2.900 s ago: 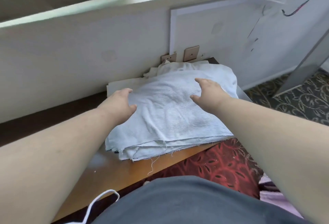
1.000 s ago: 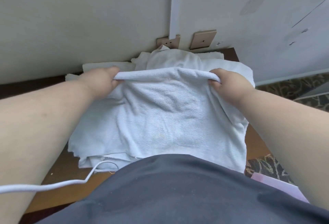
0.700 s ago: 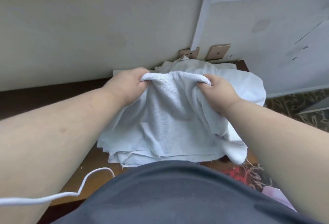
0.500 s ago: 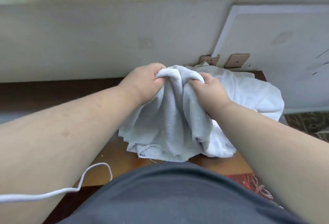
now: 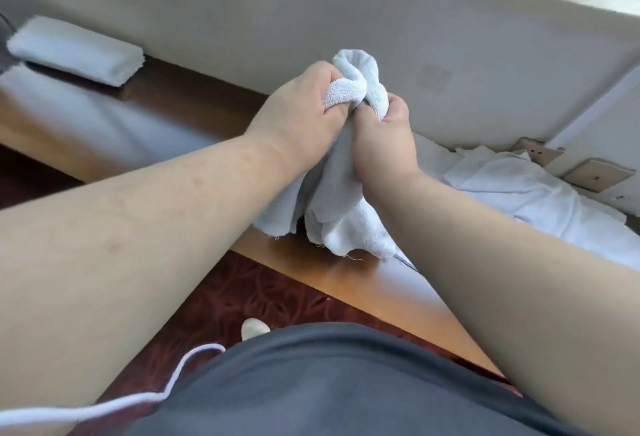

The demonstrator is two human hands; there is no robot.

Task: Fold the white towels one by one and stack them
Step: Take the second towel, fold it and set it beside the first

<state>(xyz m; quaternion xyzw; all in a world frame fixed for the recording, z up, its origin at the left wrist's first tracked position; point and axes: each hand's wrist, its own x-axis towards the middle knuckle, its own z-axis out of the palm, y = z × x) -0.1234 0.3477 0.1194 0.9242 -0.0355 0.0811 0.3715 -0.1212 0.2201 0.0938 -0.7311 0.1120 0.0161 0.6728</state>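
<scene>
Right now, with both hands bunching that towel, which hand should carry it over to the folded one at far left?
Left, probably. The left hand grips the towel on the side nearer the folded towel; the right hand would have to cross over.

**Towel bunched between my hands**

My left hand point(image 5: 298, 113) and right hand point(image 5: 381, 144) grip one white towel point(image 5: 332, 200) together, hanging above the worktop point(image 5: 346, 276). A folded towel point(image 5: 76, 51) lies far left; loose towels point(image 5: 540, 207) sit right
</scene>
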